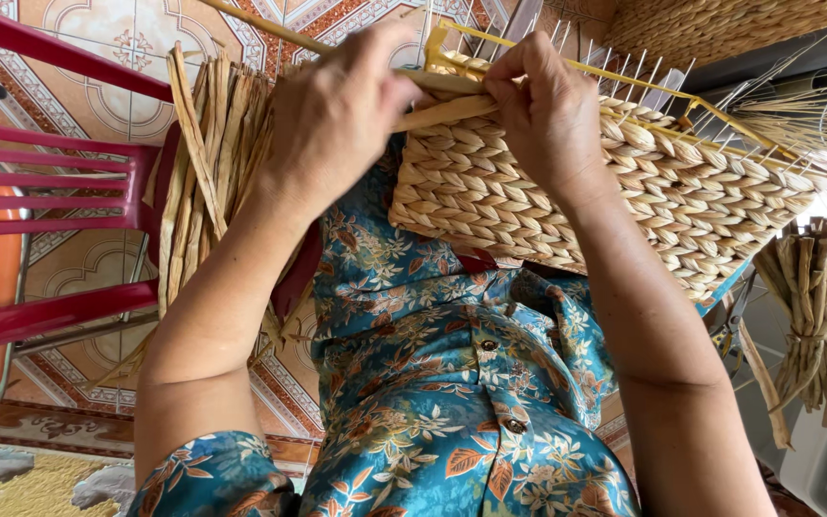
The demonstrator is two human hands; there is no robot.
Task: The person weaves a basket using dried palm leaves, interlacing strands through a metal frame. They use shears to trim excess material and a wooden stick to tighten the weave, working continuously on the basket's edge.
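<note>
A partly woven basket (624,191) of pale dried plant fibre rests on my lap, built over a yellow wire frame (567,67) whose bare prongs stick out along its top edge. My left hand (337,115) grips a flat fibre strand (442,110) near the basket's upper left corner. My right hand (543,105) pinches the same strand against the weave, fingers curled over the frame's rim. Both hands are close together at that corner.
A bundle of loose dried strands (208,163) lies to my left, beside a red plastic chair (59,191). A tied bundle of strands (811,306) hangs at the right. Another woven basket (720,24) sits at the top right. Patterned floor tiles (98,86) lie below.
</note>
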